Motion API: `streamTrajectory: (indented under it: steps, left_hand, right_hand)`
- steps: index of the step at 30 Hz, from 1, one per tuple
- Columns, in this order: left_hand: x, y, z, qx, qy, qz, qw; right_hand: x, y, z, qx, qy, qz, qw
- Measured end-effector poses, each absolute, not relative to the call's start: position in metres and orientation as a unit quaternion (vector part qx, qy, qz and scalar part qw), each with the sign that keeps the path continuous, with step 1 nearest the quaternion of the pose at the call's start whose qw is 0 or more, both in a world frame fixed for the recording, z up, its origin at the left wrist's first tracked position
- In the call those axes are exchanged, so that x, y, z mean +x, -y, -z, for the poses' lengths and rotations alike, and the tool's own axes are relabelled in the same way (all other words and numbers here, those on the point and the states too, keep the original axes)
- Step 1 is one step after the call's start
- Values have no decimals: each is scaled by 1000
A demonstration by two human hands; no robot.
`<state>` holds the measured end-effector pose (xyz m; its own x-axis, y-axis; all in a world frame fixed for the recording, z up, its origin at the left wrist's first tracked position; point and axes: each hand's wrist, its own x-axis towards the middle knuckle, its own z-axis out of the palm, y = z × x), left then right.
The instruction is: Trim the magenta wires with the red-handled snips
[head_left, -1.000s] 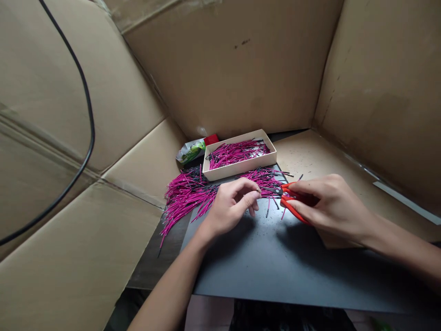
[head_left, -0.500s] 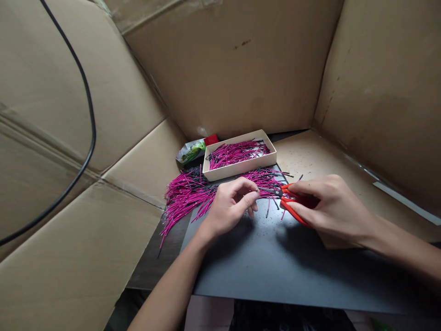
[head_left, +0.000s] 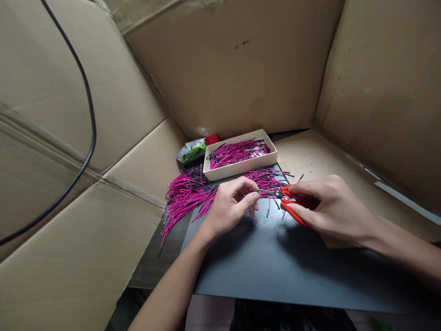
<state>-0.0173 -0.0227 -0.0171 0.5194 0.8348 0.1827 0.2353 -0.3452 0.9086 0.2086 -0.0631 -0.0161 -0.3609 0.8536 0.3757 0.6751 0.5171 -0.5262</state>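
Between the two hands: one pair of red-handled snips [head_left: 278, 194], held above a dark board [head_left: 248, 271]. Long axis roughly crosswise, blades toward the left hand [head_left: 231, 202], handles toward the right hand [head_left: 334, 207]. Right hand: clamped on the red handles, thumb below, fingers above. Left hand: nearer the blade tips, which reach its fingertips; thumb and forefinger close to each other, though whether they meet or pinch some small piece cannot be told.

Just beyond the snips: loose pink wires [head_left: 263, 177] with black ends, lying at mixed angles, a few strays under and beside the blades. To the left of these, past the left hand: one larger heap of the same [head_left: 188, 193], fanned toward the near left.

Farther back: one shallow cream box [head_left: 241, 168], set aslant, holding more pink wires. At its left end: one green-and-white packet [head_left: 192, 151], with a red item [head_left: 211, 139] beside it. Right of the box: one flat cardboard sheet [head_left: 299, 151]. Behind all: upright cardboard panels [head_left: 241, 69].
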Motion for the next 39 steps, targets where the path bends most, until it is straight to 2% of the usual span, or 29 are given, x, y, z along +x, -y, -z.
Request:
streamTrajectory:
  steps: [39]
  left_hand:
    - [-18,23,17,743,-360,-332,456]
  right_hand:
    - [210,64,17,-456,823,-133,311]
